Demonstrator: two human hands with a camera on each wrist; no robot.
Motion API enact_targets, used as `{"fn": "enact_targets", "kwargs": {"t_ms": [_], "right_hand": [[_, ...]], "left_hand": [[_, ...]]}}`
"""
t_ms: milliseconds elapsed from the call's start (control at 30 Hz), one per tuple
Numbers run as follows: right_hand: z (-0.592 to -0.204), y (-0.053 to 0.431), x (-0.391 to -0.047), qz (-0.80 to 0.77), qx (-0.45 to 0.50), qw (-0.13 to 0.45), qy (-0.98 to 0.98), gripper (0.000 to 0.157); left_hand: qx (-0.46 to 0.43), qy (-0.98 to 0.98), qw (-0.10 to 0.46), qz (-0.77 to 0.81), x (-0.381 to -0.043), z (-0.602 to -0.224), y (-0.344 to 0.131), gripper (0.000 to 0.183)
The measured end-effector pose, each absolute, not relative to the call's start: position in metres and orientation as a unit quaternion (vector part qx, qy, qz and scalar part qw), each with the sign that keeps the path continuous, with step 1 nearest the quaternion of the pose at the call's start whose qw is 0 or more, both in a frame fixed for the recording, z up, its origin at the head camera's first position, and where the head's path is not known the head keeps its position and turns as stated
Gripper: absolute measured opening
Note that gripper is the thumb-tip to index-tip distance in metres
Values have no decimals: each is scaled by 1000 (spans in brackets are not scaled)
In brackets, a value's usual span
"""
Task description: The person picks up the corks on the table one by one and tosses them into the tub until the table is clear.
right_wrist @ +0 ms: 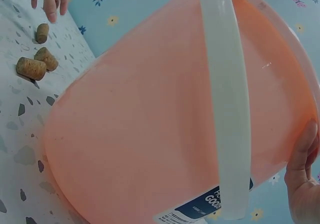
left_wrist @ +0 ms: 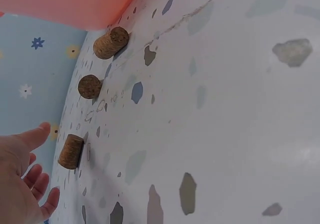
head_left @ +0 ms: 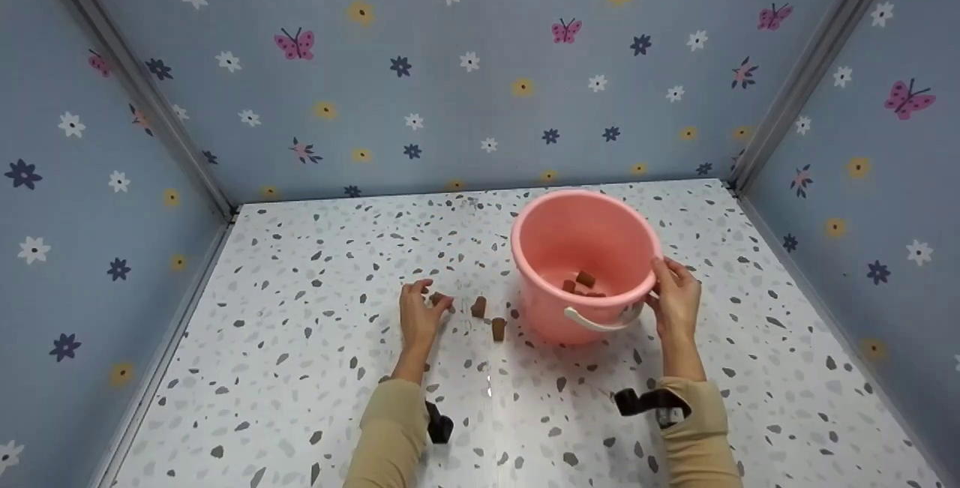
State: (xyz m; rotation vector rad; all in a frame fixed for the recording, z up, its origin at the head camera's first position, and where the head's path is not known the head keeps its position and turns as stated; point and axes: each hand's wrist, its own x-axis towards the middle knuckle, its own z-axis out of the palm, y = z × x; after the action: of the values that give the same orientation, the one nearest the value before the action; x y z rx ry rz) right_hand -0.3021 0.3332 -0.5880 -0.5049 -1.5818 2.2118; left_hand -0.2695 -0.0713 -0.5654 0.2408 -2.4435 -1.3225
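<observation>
A pink bucket stands upright on the speckled tabletop, and several brown corks lie inside it. My right hand grips its rim at the right side, the thumb showing against the wall in the right wrist view. Left of the bucket, my left hand hovers with fingers spread around a cork, apart from it in the left wrist view. Two more corks, one standing and one a little farther back, sit between that hand and the bucket.
The bucket's white handle hangs down on the near side. A label is stuck on the bucket wall. Blue flowered panels enclose the table at the back and both sides.
</observation>
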Motion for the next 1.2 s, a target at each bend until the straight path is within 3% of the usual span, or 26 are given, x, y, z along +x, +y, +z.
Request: {"fn": "enact_targets", "kwargs": {"t_ms": [67,300,500,667,967,1200], "right_hand": [[-595,336,-306,778,-182,195,-569,64],[-545,315,-276,801,-197,141,-548,50],[-594,336,-306,776,-204,174,-571,65],[-606,341,-313,782,-183,202,-560,64],[-542,316,-272,815,-175,152,-531,44],[-594,338,-306,775,-192,184,-574,60]], "left_hand": [[91,-862,173,-469,-270,-566,-71,40],[127,-856,146,-479,-271,-571,-70,41],[150,-848,139,-488,-270,-575,-69,42],[160,-845,125,-495,-271,-575,-67,44],[198,-840,105,-494,-274,-575,-64,43],[205,-834,107,-501,-274,-578,-62,42]]}}
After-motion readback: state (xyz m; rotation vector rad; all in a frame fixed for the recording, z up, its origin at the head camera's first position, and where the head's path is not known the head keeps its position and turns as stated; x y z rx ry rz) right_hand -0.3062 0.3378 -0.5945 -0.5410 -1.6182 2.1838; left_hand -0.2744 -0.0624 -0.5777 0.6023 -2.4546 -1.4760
